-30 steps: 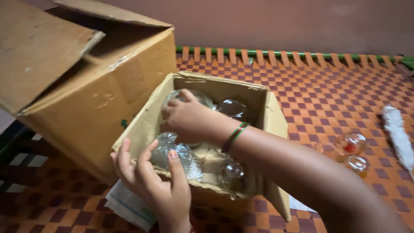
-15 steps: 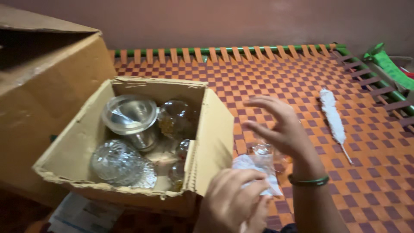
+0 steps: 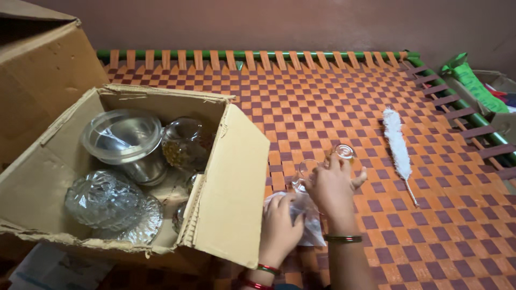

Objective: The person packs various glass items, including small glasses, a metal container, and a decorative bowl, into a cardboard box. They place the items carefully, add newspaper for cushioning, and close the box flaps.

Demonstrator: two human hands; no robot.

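Observation:
My left hand (image 3: 279,232) grips a white cloth (image 3: 312,228) just right of the open cardboard box (image 3: 228,198). My right hand (image 3: 334,188) lies over a small clear glass (image 3: 305,171) on the woven cot, its fingers curled on it. A second small glass (image 3: 344,152) stands just beyond my fingertips. Inside the box are a lidded metal pot (image 3: 124,140), a round glass jar (image 3: 185,142) and a cut-glass dish (image 3: 105,200).
A large cardboard box (image 3: 37,86) stands at the far left. A white feather duster (image 3: 396,140) lies on the orange-and-brown woven cot (image 3: 333,102), right of my hands. The cot's green frame (image 3: 252,53) runs along the back. Papers (image 3: 32,268) lie under the small box.
Both hands left the box and moved right. My left hand took up the white cloth, and my right hand came down from above onto the small glass. The view shifted right.

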